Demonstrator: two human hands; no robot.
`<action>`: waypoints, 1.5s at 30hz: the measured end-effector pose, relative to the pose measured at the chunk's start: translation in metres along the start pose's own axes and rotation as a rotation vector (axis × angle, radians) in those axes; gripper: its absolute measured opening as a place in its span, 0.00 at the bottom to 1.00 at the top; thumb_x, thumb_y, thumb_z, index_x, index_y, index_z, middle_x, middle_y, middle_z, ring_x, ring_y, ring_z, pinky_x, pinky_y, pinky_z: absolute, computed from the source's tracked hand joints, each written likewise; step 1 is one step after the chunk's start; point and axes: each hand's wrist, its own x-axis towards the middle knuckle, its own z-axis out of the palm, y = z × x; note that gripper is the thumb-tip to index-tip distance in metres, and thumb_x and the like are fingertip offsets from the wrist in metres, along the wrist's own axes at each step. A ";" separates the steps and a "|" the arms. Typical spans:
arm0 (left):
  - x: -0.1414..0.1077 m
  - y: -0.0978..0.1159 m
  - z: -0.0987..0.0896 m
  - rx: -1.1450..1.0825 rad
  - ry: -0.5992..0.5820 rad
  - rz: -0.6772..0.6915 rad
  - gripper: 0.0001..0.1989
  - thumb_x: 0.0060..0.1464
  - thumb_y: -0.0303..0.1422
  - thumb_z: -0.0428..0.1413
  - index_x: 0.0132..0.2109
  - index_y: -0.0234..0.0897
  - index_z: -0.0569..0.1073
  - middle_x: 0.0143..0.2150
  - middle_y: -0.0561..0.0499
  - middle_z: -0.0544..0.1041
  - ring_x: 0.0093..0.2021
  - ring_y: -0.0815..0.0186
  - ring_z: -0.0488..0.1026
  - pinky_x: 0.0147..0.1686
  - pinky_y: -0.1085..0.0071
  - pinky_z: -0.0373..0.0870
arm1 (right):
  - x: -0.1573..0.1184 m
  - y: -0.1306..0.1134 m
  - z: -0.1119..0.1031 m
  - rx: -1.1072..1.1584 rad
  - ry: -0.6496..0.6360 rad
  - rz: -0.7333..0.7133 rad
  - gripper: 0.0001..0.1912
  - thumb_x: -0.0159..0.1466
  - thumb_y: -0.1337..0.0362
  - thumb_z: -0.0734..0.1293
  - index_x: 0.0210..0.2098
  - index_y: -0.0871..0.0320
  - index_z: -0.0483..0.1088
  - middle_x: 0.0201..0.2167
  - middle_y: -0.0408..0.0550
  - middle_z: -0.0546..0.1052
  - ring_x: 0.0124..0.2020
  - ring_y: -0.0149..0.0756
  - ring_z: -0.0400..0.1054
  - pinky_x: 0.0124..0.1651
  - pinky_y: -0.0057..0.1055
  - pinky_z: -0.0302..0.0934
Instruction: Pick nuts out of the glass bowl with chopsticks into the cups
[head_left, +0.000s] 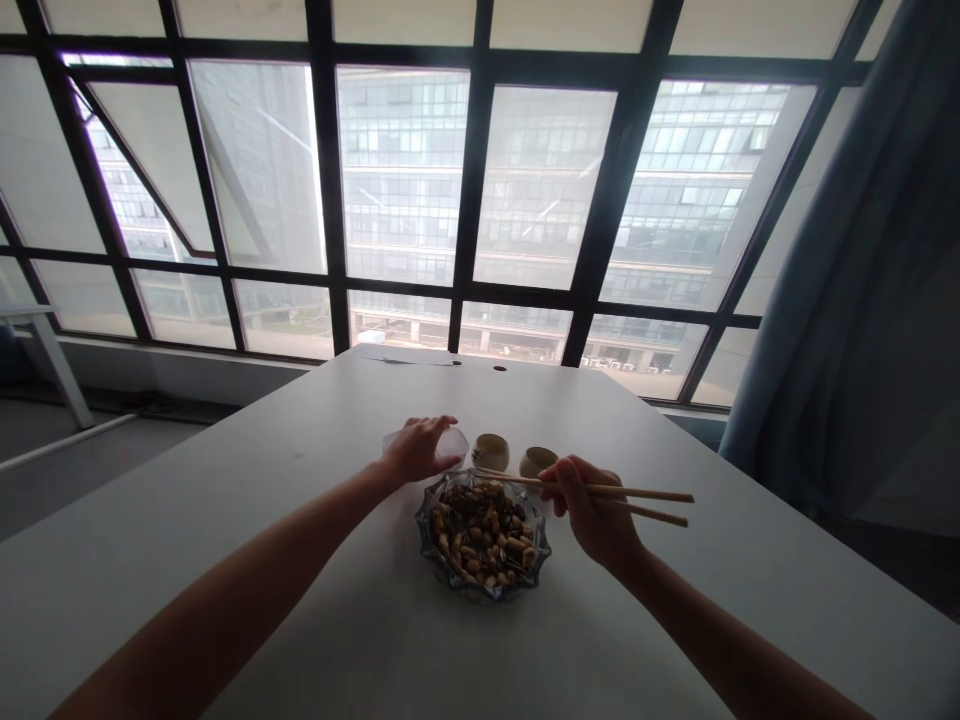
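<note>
My left hand [417, 450] reaches past the glass bowl and grips a translucent plastic container [452, 443], thumb on the near side and fingers over the top. A pair of wooden chopsticks [649, 494] is held in my right hand [596, 515]. Their tips point left, over the far rim of the scalloped glass bowl [429, 545]. Inside this bowl lie peanuts [480, 552] mixed with dark striped seeds. Just beyond it stand two small round cups, one with dark markings [491, 451] and another [538, 460] close to my right fingertips. Nothing shows between the chopstick tips.
Everything stands on a large white table [337, 620]. White paper [409, 355] lies at its far edge beside two dark round holes. Behind are dark-framed windows, one tilted ajar on the left. A blue-grey curtain [832, 270] hangs at the right.
</note>
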 end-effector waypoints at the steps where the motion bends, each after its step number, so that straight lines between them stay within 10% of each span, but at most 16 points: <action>1: 0.003 0.000 0.001 0.015 -0.018 -0.022 0.25 0.52 0.42 0.61 0.55 0.38 0.69 0.50 0.41 0.79 0.49 0.50 0.77 0.55 0.50 0.66 | -0.002 -0.002 -0.003 0.008 -0.001 0.022 0.27 0.66 0.42 0.62 0.24 0.57 0.72 0.16 0.46 0.73 0.15 0.30 0.62 0.18 0.27 0.57; 9: 0.000 -0.007 0.002 0.122 -0.039 -0.071 0.27 0.55 0.48 0.57 0.55 0.35 0.71 0.50 0.39 0.79 0.49 0.48 0.76 0.55 0.49 0.65 | -0.019 -0.004 -0.016 -0.174 -0.168 0.048 0.22 0.62 0.46 0.69 0.21 0.56 0.70 0.15 0.43 0.70 0.15 0.29 0.59 0.18 0.26 0.52; 21: -0.058 -0.049 0.016 0.014 0.392 -0.176 0.22 0.55 0.48 0.57 0.50 0.39 0.68 0.54 0.41 0.73 0.55 0.51 0.70 0.53 0.54 0.71 | -0.020 -0.023 -0.033 -0.185 -0.326 0.148 0.27 0.66 0.44 0.63 0.21 0.58 0.69 0.16 0.46 0.72 0.16 0.31 0.65 0.19 0.26 0.57; 32: -0.060 -0.041 0.025 -0.014 0.295 -0.113 0.22 0.53 0.35 0.58 0.53 0.39 0.64 0.55 0.42 0.71 0.56 0.52 0.69 0.57 0.53 0.70 | -0.027 -0.030 -0.020 -0.024 -0.426 0.404 0.29 0.63 0.38 0.63 0.23 0.59 0.69 0.17 0.45 0.72 0.16 0.29 0.65 0.19 0.24 0.58; 39: -0.062 -0.043 0.028 -0.063 0.270 -0.216 0.30 0.52 0.38 0.59 0.59 0.37 0.60 0.58 0.39 0.68 0.57 0.51 0.70 0.55 0.53 0.72 | -0.041 -0.010 0.000 -0.130 -0.311 0.141 0.25 0.66 0.45 0.63 0.25 0.58 0.70 0.17 0.44 0.72 0.18 0.30 0.66 0.22 0.26 0.59; 45: -0.062 -0.044 0.029 -0.071 0.240 -0.233 0.27 0.52 0.38 0.59 0.57 0.39 0.62 0.55 0.41 0.70 0.54 0.51 0.72 0.51 0.53 0.74 | -0.026 -0.022 -0.022 -0.143 -0.186 0.218 0.27 0.65 0.41 0.62 0.24 0.58 0.69 0.17 0.47 0.73 0.18 0.32 0.67 0.20 0.27 0.60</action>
